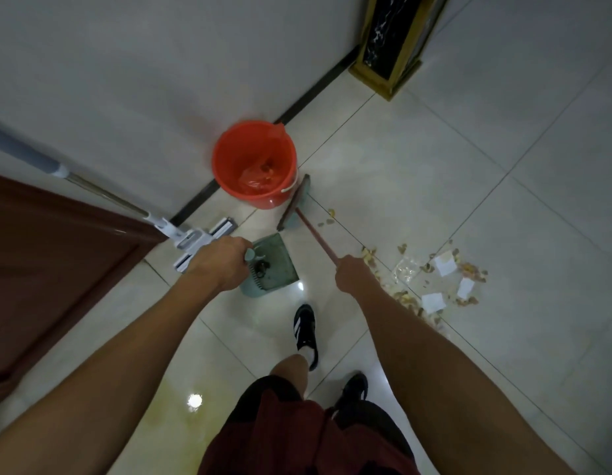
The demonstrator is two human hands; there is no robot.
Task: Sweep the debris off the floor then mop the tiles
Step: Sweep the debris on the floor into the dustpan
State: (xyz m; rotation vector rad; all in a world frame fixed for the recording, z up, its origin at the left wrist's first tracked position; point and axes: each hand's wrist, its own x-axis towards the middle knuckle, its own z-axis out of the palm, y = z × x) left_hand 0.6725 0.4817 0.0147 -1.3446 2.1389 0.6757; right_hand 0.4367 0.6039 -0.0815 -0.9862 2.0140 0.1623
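My left hand (pixel 219 262) is closed around the handle of a green dustpan (pixel 273 267) that stands on the pale tiles. My right hand (pixel 353 273) grips the red handle of a broom (pixel 295 203), whose head rests on the floor beside an orange bucket (pixel 255 162). Debris (pixel 431 279), made of brown scraps, white paper bits and a clear wrapper, lies scattered on the tiles to the right of my right hand. A mop (pixel 202 240) with a metal and grey pole leans against the wall, its flat head on the floor behind my left hand.
The orange bucket holds a red plastic bag and stands against the white wall with its black skirting (pixel 318 84). A brown wooden door (pixel 51 258) is at the left. A black and gold pillar base (pixel 388 68) stands at the far right. My feet in black shoes (pixel 305 332) are on the tiles.
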